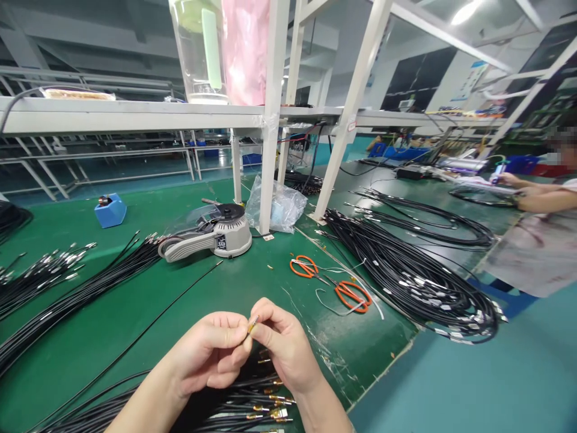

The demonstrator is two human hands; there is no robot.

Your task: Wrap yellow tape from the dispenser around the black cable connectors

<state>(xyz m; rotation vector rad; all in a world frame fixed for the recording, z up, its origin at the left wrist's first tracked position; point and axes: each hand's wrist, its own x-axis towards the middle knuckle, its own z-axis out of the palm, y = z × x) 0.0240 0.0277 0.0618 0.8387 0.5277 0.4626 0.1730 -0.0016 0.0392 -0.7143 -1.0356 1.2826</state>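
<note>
My left hand (220, 344) and my right hand (282, 340) meet at the front of the green table. Between their pinched thumbs and fingers is the end of a black cable (253, 325), with a metal tip and amber tape showing. Most of that cable is hidden by my hands. Below them lies a bundle of black cables (234, 403), several with amber-taped metal ends pointing right. One single black cable (157, 319) runs diagonally across the table left of my hands.
A grey tape dispenser (231, 231) stands behind my hands, beside a clear plastic bag (282, 204). Two orange-handled scissors (351, 296) lie to the right, before coiled black cables (406, 282). More cables (90, 288) and a blue holder (110, 211) are left. A co-worker's arm (536, 195) is far right.
</note>
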